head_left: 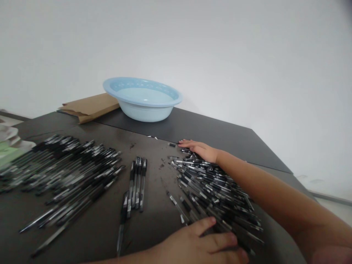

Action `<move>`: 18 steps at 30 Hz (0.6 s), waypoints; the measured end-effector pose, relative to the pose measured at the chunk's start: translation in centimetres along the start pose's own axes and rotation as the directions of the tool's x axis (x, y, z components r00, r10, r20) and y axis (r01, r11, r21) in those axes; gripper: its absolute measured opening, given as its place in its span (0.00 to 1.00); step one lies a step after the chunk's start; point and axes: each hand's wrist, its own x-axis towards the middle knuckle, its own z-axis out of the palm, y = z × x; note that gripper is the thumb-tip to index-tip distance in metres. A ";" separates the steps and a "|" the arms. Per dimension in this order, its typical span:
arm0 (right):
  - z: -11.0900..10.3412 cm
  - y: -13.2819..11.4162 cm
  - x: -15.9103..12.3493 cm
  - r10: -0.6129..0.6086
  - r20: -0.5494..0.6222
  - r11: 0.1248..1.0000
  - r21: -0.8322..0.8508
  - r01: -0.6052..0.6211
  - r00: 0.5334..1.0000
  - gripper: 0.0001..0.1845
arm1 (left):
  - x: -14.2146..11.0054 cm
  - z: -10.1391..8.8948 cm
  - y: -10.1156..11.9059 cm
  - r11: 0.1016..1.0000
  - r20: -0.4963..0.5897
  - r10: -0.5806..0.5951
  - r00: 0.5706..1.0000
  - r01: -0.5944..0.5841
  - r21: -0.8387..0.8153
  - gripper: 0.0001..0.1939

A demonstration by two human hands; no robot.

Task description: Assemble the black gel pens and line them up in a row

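A large heap of black-and-clear pens (214, 183) lies on the right of the dark table. Along the heap's near side my left hand (200, 244) rests with fingers spread over the pens, holding none. At the far edge of the heap is my right hand (199, 149), its fingers stretched out flat and touching or just above a few pens. Between this heap and the left one, several pens (137, 179) lie side by side, with one more pen (122, 220) just nearer to me. A second pile of pens (74, 172), mostly lined up at a slant, spreads over the left side.
A light blue plastic basin (145, 113) stands at the back against a white wall (220, 66). Beside it lies a brown paper bag (93, 106). White and green packaging (13, 146) sits at the far left. Small white scraps (152, 137) and dark smudges mark the table (156, 205).
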 end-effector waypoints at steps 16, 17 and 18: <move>0.4 -5.9 -3.1 -0.093 0.080 0.995 -0.020 0.095 0.992 0.24 | 1.2 -2.5 -0.6 0.965 0.205 -0.067 0.976 0.116 -0.236 0.16; 0.4 -6.2 -3.3 -0.082 0.079 0.996 -0.033 0.085 0.993 0.24 | 1.4 -2.7 -0.7 0.962 0.229 -0.074 0.971 0.130 -0.239 0.18; 0.4 -6.6 -3.6 -0.070 0.077 0.996 -0.047 0.074 0.995 0.24 | 1.5 -3.0 -0.8 0.959 0.253 -0.080 0.964 0.144 -0.244 0.20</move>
